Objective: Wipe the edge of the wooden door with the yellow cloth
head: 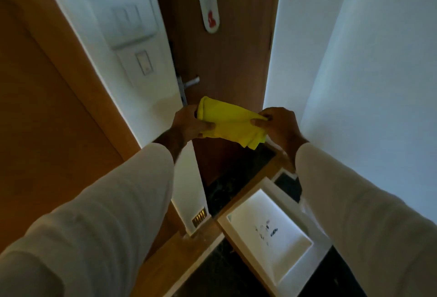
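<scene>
We see both arms stretched forward in loose, off-white sleeves, the wrists bare, the hands meeting at chest height in front of the wooden door [227, 55]. The left hand [189, 123] is closed around one end of the yellow cloth [230, 123], its thumb pressed flat over the fabric and the fingers curled beneath. The right hand [277, 124] pinches the other end between thumb and fingertips, the knuckles turned up toward us. Between them the cloth is folded into a soft, thick pad, with a rolled bulge at its upper left and loose corners drooping at its lower right; it looks matte and slightly napped. We find it held in the air, in front of the door and apart from it, just below the metal lever handle [192, 82] at the door's left edge. The door is a dark brown, smooth panel, and a long white rounded hanger [209, 1] with a red mark lies against it higher up. On the pale wall to the left sits a white switch plate [134, 24], blurred.
</scene>
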Tool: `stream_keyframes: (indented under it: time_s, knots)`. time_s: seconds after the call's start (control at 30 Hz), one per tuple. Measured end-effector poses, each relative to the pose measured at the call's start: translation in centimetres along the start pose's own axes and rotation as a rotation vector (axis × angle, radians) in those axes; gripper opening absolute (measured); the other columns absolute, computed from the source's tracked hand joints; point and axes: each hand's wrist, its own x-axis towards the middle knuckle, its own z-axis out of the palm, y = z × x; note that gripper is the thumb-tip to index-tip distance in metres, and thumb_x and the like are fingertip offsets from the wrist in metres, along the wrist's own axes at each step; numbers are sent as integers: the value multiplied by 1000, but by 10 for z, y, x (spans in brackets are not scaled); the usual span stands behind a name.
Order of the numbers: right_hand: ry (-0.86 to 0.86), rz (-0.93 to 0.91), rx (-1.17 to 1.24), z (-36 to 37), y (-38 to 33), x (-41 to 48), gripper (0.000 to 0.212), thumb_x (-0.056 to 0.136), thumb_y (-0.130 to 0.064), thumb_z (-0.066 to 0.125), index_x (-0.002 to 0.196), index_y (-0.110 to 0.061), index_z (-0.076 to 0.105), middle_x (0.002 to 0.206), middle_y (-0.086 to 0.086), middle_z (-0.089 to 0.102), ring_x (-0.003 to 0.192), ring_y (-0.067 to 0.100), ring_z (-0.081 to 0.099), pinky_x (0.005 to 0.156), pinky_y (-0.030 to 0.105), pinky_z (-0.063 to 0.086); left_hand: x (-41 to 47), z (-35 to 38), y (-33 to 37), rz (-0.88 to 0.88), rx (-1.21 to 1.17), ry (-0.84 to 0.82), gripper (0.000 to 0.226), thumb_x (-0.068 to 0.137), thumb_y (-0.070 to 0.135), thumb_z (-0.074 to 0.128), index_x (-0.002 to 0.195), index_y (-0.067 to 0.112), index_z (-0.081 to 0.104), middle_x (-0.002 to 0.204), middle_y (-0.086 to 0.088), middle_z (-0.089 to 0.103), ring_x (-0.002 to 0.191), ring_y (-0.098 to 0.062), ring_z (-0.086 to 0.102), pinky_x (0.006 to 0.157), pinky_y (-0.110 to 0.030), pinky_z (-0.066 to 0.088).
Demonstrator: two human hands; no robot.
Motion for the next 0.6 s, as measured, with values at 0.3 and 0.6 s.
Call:
stream_keyframes:
  time_s: [0.3,0.6]
  knots:
    - [58,-236,127,-62,-174,9,17,91,-26,74,84,-10,74,75,3,65,72,19,60,68,26,43,-53,-139,105,190,-74,239,80,85,2,85,156,8,49,149,-22,59,128,-47,62,93,-65,61]
    - [135,-410,192,-71,-319,23,17,91,-13,69,96,-9,53,94,20,65,90,38,63,80,51,53,-106,-275,186,349,19,423,46,89,-6,77,134,-7,65,124,-30,71,93,-29,71,59,-22,63]
